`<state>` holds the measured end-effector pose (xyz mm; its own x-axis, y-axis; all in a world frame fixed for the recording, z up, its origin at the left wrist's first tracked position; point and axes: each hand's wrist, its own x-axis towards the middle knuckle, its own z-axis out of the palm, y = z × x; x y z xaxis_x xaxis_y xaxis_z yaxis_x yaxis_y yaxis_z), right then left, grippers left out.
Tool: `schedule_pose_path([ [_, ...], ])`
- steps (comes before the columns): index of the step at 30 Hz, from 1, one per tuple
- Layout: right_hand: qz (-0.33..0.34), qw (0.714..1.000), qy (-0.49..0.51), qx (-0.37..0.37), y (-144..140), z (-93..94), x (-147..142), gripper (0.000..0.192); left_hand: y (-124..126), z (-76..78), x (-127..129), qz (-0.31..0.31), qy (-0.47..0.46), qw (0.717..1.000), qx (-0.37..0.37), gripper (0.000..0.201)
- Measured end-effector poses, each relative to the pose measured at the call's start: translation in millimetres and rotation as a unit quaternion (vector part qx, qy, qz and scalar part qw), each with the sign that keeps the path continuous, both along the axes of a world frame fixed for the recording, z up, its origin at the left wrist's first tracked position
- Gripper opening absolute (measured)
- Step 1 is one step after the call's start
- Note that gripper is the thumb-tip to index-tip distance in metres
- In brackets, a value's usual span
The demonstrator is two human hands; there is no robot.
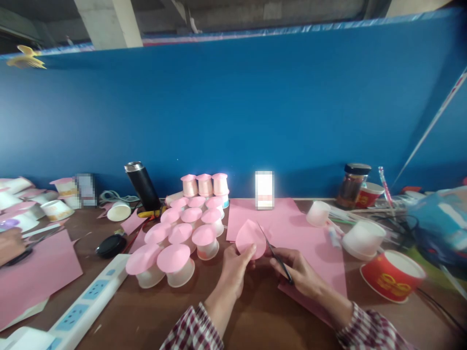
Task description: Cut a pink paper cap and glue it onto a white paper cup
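Red cup (392, 276), gold lettering unreadable

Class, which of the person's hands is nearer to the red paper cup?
Right. The right hand, holding scissors, lies closer to the red paper cup; the left hand sits farther away.

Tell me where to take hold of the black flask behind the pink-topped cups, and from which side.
Grip the black flask around its upper body, just under the silver cap, coming from above and the front left. It leans with its top to the left, so that end is free, while the pink-topped cups crowd its base on the right and the blue wall stands close behind.
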<state>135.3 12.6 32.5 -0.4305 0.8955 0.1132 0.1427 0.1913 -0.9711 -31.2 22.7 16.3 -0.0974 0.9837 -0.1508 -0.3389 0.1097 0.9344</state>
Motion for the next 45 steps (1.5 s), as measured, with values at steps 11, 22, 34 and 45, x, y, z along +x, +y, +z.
schedule_pose_path([
  [11,-0.004,1.000,-0.009,0.011,-0.3,4.1,0.6,0.038,0.9,-2.0,-1.1,-0.005,-0.002,1.000,0.004,0.034],
  [22,0.000,1.000,-0.007,0.008,-0.1,5.4,-0.3,0.040,1.6,-2.0,-0.9,0.004,0.002,1.000,0.002,0.034],
  [34,-0.011,1.000,-0.013,0.013,1.9,-0.7,1.5,0.043,1.9,-0.4,-0.3,0.033,-0.017,0.999,-0.021,0.037],
  [45,0.003,1.000,0.006,0.000,0.2,3.0,-0.6,0.040,1.8,-1.2,-0.4,0.020,0.007,1.000,-0.007,0.035],
])
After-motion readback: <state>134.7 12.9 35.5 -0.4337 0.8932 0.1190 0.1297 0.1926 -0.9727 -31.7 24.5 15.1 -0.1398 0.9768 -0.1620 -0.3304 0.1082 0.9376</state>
